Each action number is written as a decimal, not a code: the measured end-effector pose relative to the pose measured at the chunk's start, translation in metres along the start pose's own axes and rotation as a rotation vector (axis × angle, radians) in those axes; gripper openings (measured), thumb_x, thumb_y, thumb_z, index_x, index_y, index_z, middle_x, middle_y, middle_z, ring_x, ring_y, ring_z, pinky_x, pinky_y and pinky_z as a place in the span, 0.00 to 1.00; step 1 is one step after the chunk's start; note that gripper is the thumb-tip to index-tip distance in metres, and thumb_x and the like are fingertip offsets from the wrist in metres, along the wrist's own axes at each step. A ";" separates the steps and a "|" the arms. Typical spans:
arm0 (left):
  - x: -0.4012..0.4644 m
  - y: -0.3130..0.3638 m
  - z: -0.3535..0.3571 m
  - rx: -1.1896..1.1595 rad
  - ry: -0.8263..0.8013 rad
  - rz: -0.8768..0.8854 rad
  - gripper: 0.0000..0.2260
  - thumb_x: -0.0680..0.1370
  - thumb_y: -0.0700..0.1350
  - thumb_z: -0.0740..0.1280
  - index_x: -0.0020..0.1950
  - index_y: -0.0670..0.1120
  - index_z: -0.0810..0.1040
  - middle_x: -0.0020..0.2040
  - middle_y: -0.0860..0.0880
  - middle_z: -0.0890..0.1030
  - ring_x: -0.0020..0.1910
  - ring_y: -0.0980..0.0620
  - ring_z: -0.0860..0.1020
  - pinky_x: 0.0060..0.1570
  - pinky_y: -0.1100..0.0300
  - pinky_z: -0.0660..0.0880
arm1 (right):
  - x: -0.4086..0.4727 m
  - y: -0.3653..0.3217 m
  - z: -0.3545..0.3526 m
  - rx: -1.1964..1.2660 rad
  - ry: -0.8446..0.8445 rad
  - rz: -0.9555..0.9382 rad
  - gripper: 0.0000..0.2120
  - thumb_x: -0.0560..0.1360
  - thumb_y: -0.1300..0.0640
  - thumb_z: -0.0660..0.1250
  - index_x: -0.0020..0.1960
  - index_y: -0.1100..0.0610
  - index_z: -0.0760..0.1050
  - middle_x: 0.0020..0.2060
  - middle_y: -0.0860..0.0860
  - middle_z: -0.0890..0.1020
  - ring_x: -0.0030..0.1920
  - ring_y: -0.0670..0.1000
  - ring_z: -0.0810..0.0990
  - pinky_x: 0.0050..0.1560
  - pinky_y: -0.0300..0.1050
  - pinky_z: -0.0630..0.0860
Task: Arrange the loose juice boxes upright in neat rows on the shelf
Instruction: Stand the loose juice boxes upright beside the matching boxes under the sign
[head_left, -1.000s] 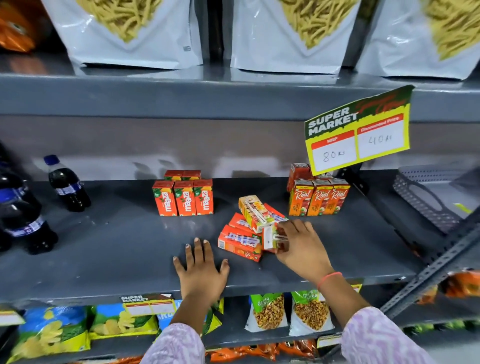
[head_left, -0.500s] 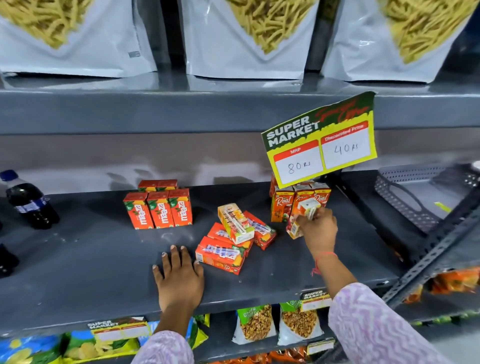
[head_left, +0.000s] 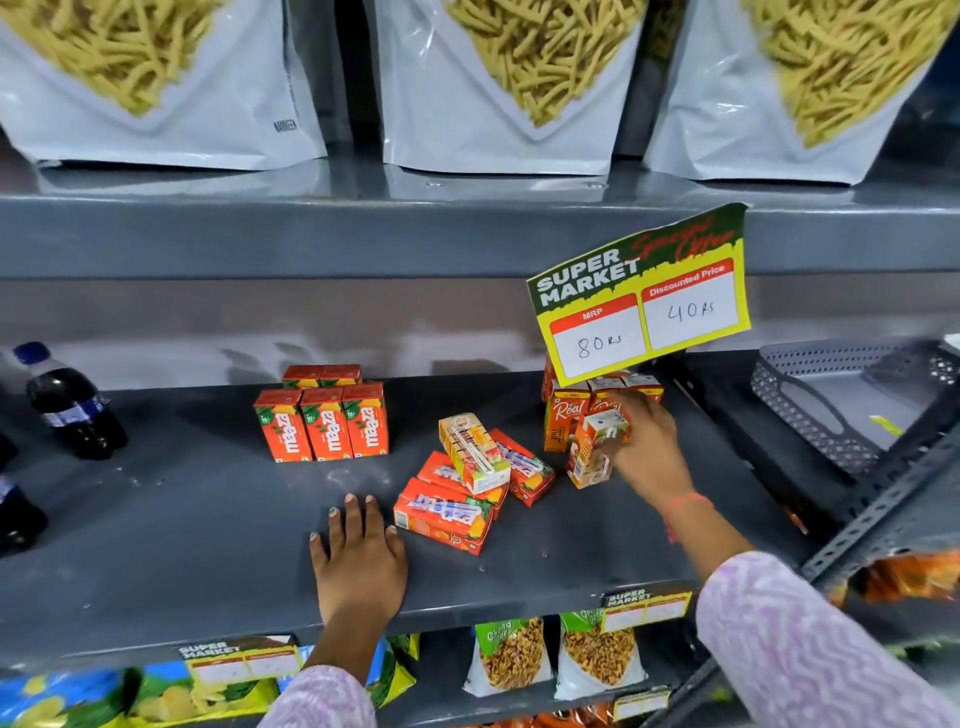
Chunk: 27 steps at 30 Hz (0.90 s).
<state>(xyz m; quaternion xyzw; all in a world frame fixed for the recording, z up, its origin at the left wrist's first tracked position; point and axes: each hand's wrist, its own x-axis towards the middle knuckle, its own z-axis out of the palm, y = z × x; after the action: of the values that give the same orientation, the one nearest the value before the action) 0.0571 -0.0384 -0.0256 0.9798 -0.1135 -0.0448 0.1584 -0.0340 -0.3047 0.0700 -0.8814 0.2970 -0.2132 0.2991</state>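
On the grey shelf (head_left: 182, 530), a pile of loose juice boxes (head_left: 470, 480) lies flat and tilted in the middle. To its left, orange Maaza boxes (head_left: 322, 423) stand upright in a row, with two more behind. At the right, a group of Real boxes (head_left: 566, 415) stands upright under the price sign. My right hand (head_left: 649, 452) grips a Real juice box (head_left: 595, 449), tilted, just in front of that group. My left hand (head_left: 358, 556) rests flat on the shelf near its front edge, fingers apart, beside the pile.
A yellow and green price sign (head_left: 641, 301) hangs over the Real boxes. Dark cola bottles (head_left: 70, 402) stand at the far left. A grey perforated basket (head_left: 841, 400) sits on the right. White snack bags (head_left: 493, 83) fill the shelf above, more snack packs below.
My right hand lifted a Real box out of the pile and carried it right and back to the upright Real group. My left hand stayed flat on the shelf.
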 end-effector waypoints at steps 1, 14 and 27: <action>0.000 0.001 0.000 0.001 0.000 -0.001 0.24 0.81 0.50 0.46 0.76 0.46 0.48 0.78 0.46 0.49 0.77 0.46 0.48 0.76 0.46 0.47 | 0.007 -0.002 -0.007 -0.137 -0.097 -0.076 0.29 0.69 0.68 0.65 0.69 0.55 0.67 0.70 0.55 0.68 0.71 0.58 0.62 0.69 0.53 0.65; 0.002 -0.003 -0.002 -0.001 0.004 -0.014 0.24 0.80 0.50 0.46 0.76 0.48 0.48 0.78 0.47 0.49 0.77 0.46 0.47 0.76 0.47 0.48 | 0.043 -0.019 -0.015 -0.673 -0.394 -0.120 0.28 0.73 0.53 0.66 0.70 0.51 0.63 0.68 0.54 0.72 0.65 0.58 0.73 0.62 0.53 0.74; 0.004 -0.005 0.000 -0.028 0.023 -0.079 0.24 0.80 0.51 0.47 0.76 0.48 0.49 0.78 0.44 0.50 0.77 0.43 0.48 0.75 0.44 0.47 | 0.045 -0.037 -0.031 -0.726 -0.503 -0.043 0.16 0.75 0.61 0.65 0.61 0.64 0.73 0.59 0.60 0.78 0.61 0.60 0.76 0.58 0.48 0.73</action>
<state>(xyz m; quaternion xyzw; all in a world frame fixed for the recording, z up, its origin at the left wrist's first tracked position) 0.0617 -0.0348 -0.0277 0.9816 -0.0724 -0.0413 0.1717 -0.0030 -0.3220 0.1257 -0.9597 0.2522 0.1202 0.0286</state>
